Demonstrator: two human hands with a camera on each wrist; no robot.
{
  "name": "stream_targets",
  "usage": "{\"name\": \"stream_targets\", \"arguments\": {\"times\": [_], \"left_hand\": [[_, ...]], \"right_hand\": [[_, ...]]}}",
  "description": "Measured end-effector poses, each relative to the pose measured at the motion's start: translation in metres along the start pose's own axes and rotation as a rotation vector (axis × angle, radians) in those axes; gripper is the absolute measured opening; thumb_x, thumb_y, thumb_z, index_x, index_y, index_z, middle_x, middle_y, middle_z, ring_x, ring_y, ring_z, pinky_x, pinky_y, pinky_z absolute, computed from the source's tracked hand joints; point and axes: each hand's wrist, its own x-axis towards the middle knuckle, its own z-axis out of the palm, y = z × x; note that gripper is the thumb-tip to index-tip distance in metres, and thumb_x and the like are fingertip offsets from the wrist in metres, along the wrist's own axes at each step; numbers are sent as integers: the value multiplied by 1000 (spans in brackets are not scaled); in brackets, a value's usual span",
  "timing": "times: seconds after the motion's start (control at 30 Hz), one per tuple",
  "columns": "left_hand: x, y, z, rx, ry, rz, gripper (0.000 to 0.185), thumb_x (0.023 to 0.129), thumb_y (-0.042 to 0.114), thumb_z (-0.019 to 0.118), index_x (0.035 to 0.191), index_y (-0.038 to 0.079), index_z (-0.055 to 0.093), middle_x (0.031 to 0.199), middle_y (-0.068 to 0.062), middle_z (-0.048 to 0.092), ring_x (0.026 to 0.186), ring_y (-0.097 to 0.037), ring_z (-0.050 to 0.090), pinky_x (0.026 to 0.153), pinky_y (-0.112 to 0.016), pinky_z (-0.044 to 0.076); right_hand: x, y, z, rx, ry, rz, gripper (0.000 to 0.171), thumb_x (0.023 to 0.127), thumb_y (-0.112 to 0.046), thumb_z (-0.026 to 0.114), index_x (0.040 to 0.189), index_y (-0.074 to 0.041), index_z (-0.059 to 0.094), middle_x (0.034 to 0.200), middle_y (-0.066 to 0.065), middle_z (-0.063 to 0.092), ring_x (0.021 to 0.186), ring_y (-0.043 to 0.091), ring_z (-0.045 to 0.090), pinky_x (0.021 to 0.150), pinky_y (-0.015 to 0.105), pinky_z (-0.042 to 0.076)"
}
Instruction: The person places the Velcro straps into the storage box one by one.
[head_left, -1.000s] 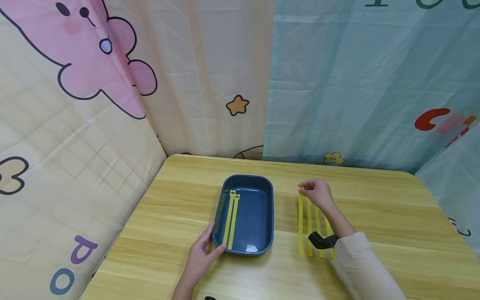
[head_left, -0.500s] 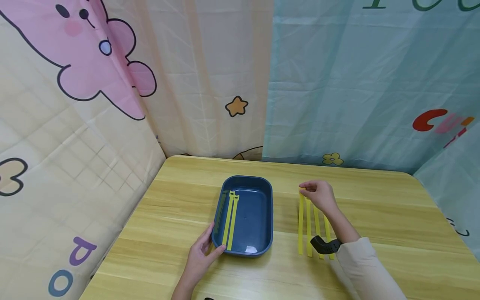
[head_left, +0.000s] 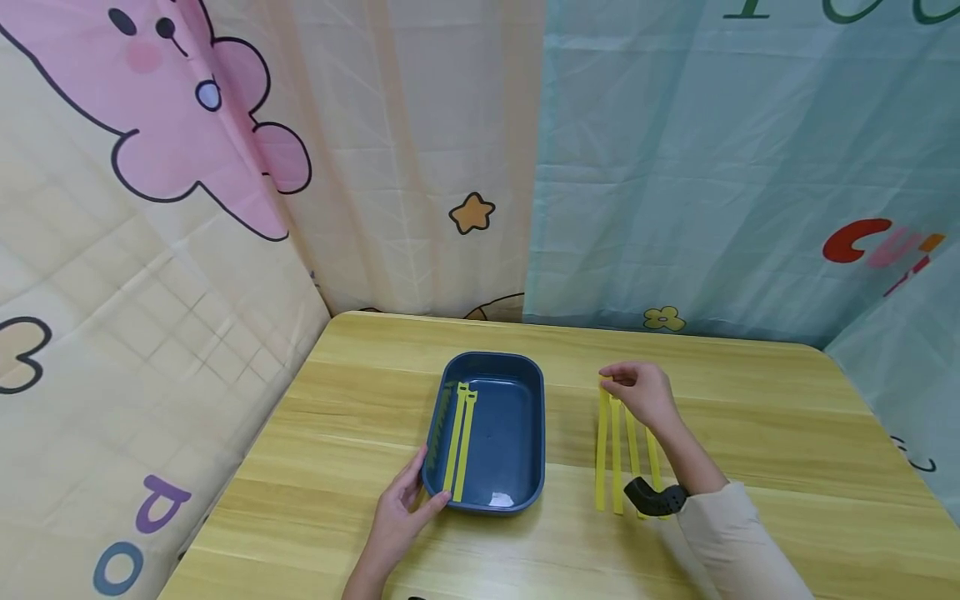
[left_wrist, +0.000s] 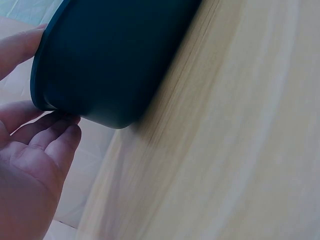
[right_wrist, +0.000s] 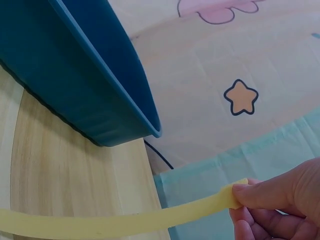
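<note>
While pinched at its far end between thumb and fingertips of the right hand [head_left: 645, 393], lifted off the table [head_left: 750, 433]: one yellow strap [right_wrist: 125, 220], leftmost of four straps [head_left: 626, 450] lying side by side right of the tray [head_left: 517, 375]. Rest of that strap trailing toward the near edge of the table. Left hand [head_left: 397, 517] at the near-left corner of the tray, thumb on the rim, relaxed fingers against the outer wall. Inside the tray, along its left wall: two more straps [head_left: 459, 437]. Right hand well apart from the tray.
</note>
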Motion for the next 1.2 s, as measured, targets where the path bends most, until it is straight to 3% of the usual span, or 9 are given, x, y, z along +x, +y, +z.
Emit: {"name": "stream_targets", "arguments": {"times": [0.4,0.83,1.2], "left_hand": [[0,1,0,-10,4,-4,73,80,8,71,138,-8,30,144,-27,22,129,-37,26,99,-22,28],[0,1,0,-18,-4,-5,71,80,5,70,138,-7,30,144,-27,22,130,-37,26,100,-23,28],[1,2,0,-16,-4,-5,72,80,7,71,138,-7,31,144,-27,22,130,-37,26,100,-26,28]], "right_hand": [[-9,-1,-8,-15,40,-7,19,86,-7,65,102,2,68,93,15,66,82,26,62,69,35,55],[-22,-7,-17,14,79,-39,22,86,-7,65,104,4,66,95,17,66,83,26,63,64,18,52],[-28,-13,-21,65,81,-29,22,86,-5,64,104,6,66,96,18,66,82,22,63,65,16,52]]}}
